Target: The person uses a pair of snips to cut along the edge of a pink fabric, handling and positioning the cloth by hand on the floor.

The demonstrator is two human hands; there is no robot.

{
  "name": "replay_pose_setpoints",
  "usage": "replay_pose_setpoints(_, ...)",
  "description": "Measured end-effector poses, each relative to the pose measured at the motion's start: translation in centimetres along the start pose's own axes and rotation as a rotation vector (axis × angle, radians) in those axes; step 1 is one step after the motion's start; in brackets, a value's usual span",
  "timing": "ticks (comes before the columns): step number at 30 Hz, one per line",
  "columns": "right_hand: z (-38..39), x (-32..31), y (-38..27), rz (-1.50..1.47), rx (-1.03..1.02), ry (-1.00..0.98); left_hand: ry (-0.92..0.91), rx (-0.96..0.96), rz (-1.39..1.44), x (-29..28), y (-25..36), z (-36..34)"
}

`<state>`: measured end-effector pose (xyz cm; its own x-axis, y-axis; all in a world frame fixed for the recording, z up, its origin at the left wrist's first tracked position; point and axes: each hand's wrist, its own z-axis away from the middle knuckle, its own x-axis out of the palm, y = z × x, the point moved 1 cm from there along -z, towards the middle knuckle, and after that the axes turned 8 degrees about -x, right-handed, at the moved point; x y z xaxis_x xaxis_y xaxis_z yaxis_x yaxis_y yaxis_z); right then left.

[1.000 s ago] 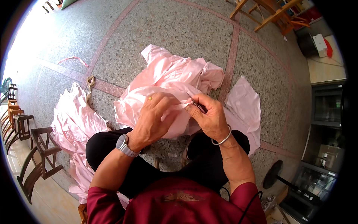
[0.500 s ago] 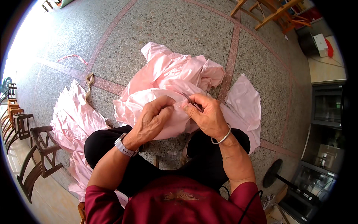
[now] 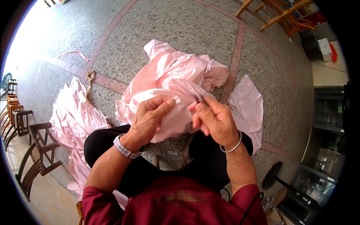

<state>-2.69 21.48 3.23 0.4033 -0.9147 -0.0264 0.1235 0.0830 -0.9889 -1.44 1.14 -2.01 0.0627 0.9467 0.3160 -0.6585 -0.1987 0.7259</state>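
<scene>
A large crumpled piece of pink cloth (image 3: 165,71) spreads over my lap and the floor in front of my knees. My left hand (image 3: 150,116) pinches an edge of it between thumb and forefinger. Just to the right, my right hand (image 3: 213,118) is curled and slightly blurred, its fingers apart from the pinched edge. Small dark pointed scissors (image 3: 200,98) show partly at its fingers; most of them is hidden behind the hand.
More pink cloth (image 3: 78,112) lies on the floor at left, and a flat pink piece (image 3: 247,101) at right. A brown strap (image 3: 89,84) and a pink strip (image 3: 75,53) lie farther off. Wooden chairs (image 3: 43,148) stand at left, a dark round-based stand (image 3: 273,175) at right.
My right hand has moved slightly right and down, away from my left, and turned, so the scissors show less. My left hand keeps its pinch on the cloth.
</scene>
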Motion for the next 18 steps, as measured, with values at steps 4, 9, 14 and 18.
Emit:
replay_pose_setpoints(4,-0.1,1.0,0.5,0.075,0.112,-0.149,-0.004,-0.044,-0.042,0.2,0.7,0.5)
replay_pose_setpoints(9,-0.3,1.1,0.8,0.059,0.092,-0.119,-0.031,-0.005,0.012,0.4,0.4,0.4)
replay_pose_setpoints(14,-0.4,1.1,0.7,0.06,0.075,-0.138,-0.033,-0.021,-0.005,0.4,0.6,0.6)
replay_pose_setpoints(18,-0.4,1.1,0.7,0.045,0.066,-0.142,-0.043,-0.01,0.028,0.5,0.5,0.6)
